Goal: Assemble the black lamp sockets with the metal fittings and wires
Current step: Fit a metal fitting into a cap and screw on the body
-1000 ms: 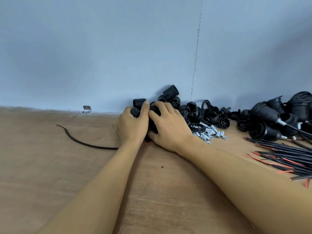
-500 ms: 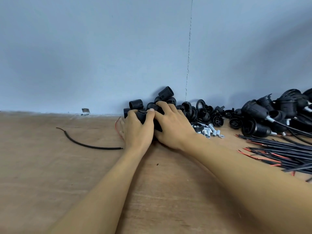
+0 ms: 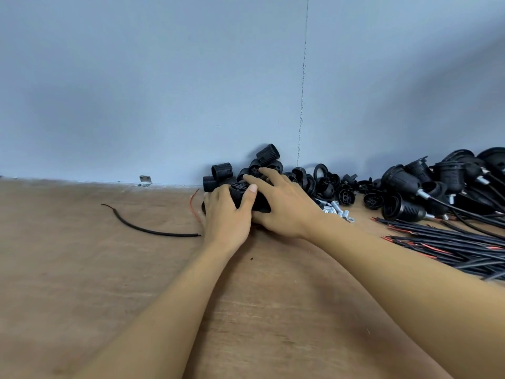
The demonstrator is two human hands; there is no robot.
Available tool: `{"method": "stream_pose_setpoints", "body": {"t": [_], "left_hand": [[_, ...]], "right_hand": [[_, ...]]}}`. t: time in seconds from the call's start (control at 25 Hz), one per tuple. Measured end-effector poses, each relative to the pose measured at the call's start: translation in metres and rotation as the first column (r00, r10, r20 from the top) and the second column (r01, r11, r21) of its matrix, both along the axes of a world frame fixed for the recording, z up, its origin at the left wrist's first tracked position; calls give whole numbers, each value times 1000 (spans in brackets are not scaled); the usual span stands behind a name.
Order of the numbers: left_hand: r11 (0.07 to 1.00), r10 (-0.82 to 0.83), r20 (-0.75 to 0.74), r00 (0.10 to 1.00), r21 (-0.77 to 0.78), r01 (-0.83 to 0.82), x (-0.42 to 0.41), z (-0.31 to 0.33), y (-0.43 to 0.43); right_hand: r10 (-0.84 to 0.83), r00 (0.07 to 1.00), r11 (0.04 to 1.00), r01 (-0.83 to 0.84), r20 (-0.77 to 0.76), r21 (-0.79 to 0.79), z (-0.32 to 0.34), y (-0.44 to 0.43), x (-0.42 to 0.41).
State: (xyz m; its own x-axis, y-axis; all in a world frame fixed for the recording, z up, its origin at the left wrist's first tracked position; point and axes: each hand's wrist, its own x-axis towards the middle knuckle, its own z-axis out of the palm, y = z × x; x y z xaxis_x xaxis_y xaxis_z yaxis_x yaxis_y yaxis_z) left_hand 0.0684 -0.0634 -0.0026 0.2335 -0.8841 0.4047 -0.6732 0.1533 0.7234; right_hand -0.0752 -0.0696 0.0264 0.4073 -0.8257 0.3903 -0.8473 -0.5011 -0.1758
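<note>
Head view: my left hand (image 3: 225,217) has its grip clamped round a black socket (image 3: 240,191), thumb hooked up over its near side, low against the tabletop (image 3: 82,269). My right hand (image 3: 287,206) lies against the socket's other side with fingers stretched nearly straight across the top — touching, not clasping, as far as I can tell; its thumb is hidden. Half a second ago those fingers were curled down over the part. Now they have lifted, and the socket's end face shows between the hands. A thin red wire (image 3: 194,205) pokes out past the left hand, so I judge the lead is already fed in and the pieces are being seated together. Further out, loose socket shells (image 3: 269,154) are heaped against the wall. The metal fittings (image 3: 334,209) lie just beside the right wrist, and the finished sockets (image 3: 401,181) and wire bundle (image 3: 451,242) sit well to the right — plenty left to do.
</note>
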Motion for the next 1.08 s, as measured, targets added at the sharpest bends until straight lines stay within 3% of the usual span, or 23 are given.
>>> {"method": "stream_pose_setpoints", "body": {"t": [0.2,0.32,0.44,0.52,0.64,0.8,0.96,1.08], "left_hand": [[1000,-1,-2,1000,-18,1,0,1,8],[998,23,189,982,-66,-11,-15,6,18],[969,7,321,947,-235,73,-38,12,34],[946,-93,329,940,-264,186,-53,12,48],[963,-226,186,956,-108,248,-66,8,62],[993,-104,290,951,-23,115,-57,-1,64],[987,-53,163,985,-142,77,-47,0,59],[976,-103,178,979,-169,134,-44,-3,57]], "right_hand": [[19,991,1000,-16,135,-26,2,26,-22],[29,965,980,24,262,-197,-5,40,-44],[-63,930,963,153,362,-224,-8,46,-67],[-143,923,959,218,357,-179,-10,47,-82],[-216,928,965,251,303,-81,-16,52,-101],[-241,939,969,248,245,3,-25,63,-111],[-225,941,973,229,254,14,-25,66,-113],[-197,962,980,192,189,45,-26,66,-110]]}}
